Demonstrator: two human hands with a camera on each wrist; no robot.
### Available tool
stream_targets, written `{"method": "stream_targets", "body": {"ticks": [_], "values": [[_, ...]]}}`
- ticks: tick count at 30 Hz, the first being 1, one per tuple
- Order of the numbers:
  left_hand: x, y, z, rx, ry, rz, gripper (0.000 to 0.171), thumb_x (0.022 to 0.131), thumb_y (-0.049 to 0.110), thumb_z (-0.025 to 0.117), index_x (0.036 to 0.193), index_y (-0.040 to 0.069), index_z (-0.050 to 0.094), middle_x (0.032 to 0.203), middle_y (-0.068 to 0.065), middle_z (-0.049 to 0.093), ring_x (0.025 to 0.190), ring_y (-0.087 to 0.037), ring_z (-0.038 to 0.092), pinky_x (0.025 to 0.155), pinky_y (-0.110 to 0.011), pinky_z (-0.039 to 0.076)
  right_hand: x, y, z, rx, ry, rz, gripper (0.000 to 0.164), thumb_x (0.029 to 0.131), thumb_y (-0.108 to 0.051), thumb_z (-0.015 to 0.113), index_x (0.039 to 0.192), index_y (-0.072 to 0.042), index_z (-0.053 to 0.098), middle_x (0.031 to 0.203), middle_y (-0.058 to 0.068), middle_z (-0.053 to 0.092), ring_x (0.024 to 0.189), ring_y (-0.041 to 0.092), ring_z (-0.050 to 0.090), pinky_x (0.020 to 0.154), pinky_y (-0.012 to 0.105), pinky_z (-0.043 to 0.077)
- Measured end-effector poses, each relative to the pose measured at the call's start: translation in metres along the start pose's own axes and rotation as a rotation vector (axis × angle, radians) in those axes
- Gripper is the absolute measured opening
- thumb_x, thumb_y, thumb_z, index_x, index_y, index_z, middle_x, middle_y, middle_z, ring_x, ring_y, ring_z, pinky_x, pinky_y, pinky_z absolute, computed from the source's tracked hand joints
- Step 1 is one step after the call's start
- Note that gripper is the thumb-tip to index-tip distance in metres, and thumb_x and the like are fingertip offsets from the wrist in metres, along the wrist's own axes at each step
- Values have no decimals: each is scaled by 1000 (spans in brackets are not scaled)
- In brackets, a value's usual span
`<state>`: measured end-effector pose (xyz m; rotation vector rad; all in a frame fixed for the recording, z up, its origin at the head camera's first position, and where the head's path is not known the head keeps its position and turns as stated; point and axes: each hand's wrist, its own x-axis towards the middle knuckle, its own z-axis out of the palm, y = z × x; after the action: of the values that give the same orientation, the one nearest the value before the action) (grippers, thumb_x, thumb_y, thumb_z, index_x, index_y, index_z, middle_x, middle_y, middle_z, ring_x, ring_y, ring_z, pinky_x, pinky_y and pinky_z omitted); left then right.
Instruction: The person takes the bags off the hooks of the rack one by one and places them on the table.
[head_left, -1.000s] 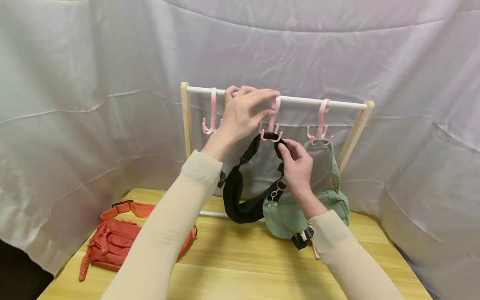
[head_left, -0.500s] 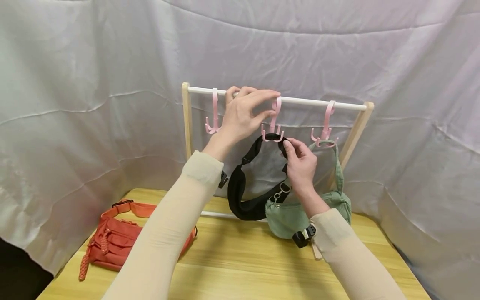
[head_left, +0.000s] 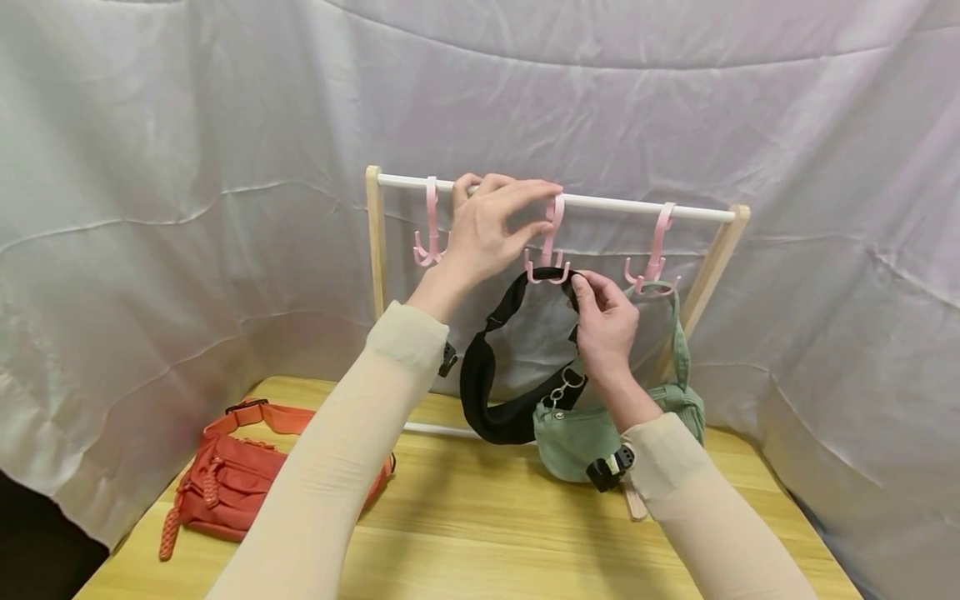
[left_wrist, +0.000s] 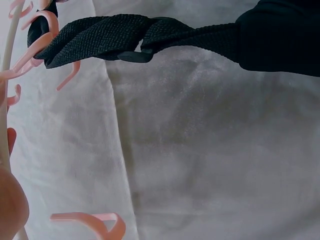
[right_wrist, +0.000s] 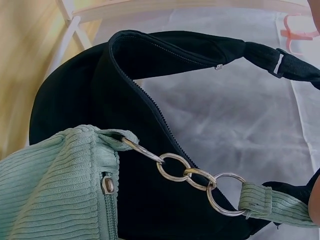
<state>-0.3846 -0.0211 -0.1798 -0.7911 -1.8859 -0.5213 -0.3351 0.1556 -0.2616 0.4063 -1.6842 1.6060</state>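
A black shoulder bag [head_left: 483, 400] hangs by its strap [head_left: 512, 298] from the middle pink hook [head_left: 551, 237]. Just below that hook, on the right, my right hand [head_left: 606, 325] pinches the strap between thumb and fingers. My left hand [head_left: 483, 229] is up at the white rod [head_left: 622, 202], with thumb and index finger pinching the pink hook's upper part. In the left wrist view the twisted black strap [left_wrist: 100, 37] passes over the hook's prongs. The right wrist view shows the black bag's zipped edge behind the green corduroy bag [right_wrist: 55, 185] and its metal rings [right_wrist: 172, 167].
The green bag hangs from the right pink hook [head_left: 657, 242], partly behind my right forearm. Another pink hook [head_left: 432, 208] hangs at the left. A red waist bag [head_left: 240, 475] lies on the wooden table [head_left: 465, 533]. Grey cloth [head_left: 600, 100] surrounds the rack.
My right hand and the black bag have shifted slightly right. The right hook and the green bag have also shifted a little right. My left hand has stayed on the hook.
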Motion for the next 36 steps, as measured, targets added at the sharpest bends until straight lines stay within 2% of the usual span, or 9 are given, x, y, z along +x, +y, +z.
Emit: {"method": "stream_targets", "body": {"ticks": [7,16,22,30,36], "values": [[0,1,1,0,1,3,42,84,46,67,125,39,61,125,23,58,105,-4,49,101,-36,18,3,-2,0,14,15,-2,25,90,-12,65,103,9,67,91,21,68,69,8,63,66,20,52],[0,2,2,1,10,5,42,84,45,68,125,39,61,124,24,59,104,-4,49,101,-36,18,6,-6,-1,30,39,-11,23,89,-11,66,101,9,68,85,13,70,69,8,62,65,19,52],[1,2,2,8,7,-3,42,84,45,68,125,39,60,125,25,58,104,-3,49,102,-35,18,9,-7,-2,39,51,-23,22,88,-11,68,100,8,69,87,9,71,74,8,64,67,18,51],[1,4,4,2,3,-12,42,84,45,68,125,38,61,125,24,58,104,-3,49,102,-35,18,12,-9,-6,29,50,-51,22,88,-10,68,100,9,69,88,13,72,74,8,64,64,16,49],[3,5,5,2,-8,-16,43,84,47,67,125,39,60,125,24,58,104,-3,49,102,-35,17,16,-11,-8,25,46,-69,24,88,-11,67,101,9,68,91,12,72,77,7,64,65,16,48]]}}
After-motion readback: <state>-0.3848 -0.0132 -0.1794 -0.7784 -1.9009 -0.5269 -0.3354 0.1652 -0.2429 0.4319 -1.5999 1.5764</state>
